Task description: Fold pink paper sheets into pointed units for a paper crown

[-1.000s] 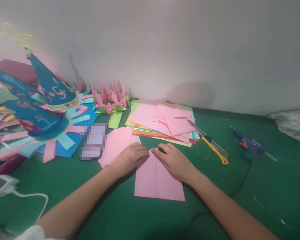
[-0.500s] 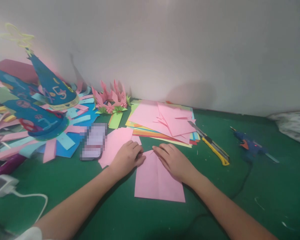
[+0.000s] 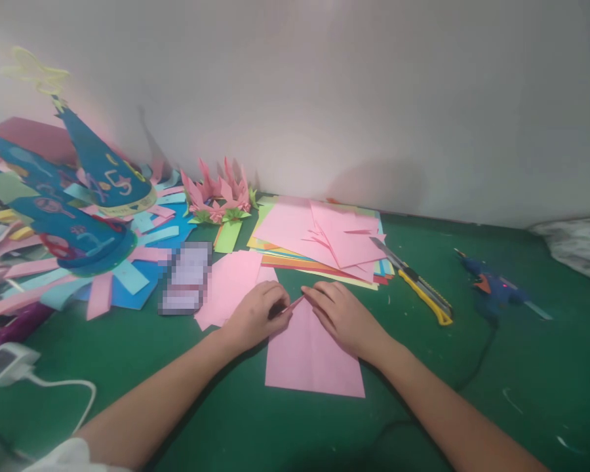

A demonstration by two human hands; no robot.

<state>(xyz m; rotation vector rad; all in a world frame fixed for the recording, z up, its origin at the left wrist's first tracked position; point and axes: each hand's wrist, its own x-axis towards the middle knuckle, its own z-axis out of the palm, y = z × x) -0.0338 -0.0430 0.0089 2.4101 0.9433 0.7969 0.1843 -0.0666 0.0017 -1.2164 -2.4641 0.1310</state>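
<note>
**Creased pink paper sheet (image 3: 309,367) lay partly folded under 2 hands**

Nearest, the sheet rested flat on the green table (image 3: 226,419), its bottom edge towards the person. A lengthwise crease was already in; the upper left edge stood slightly raised, so that fold looked begun but not pressed down. How many folds remained could not be told.

The left hand (image 3: 255,314) was curled nearly closed, thumb and forefinger pinching the raised edge. The right hand (image 3: 341,314) lay over the top right, fingers bent and close together, tips on the paper — whether its thumb gripped anything was hidden.

Farther off lay loose pink sheets (image 3: 236,278), a yellow utility knife (image 3: 425,295) and a blue glue gun (image 3: 499,292); beyond, a mixed paper stack (image 3: 285,223) and a finished-looking pink paper crown (image 3: 221,193).
</note>
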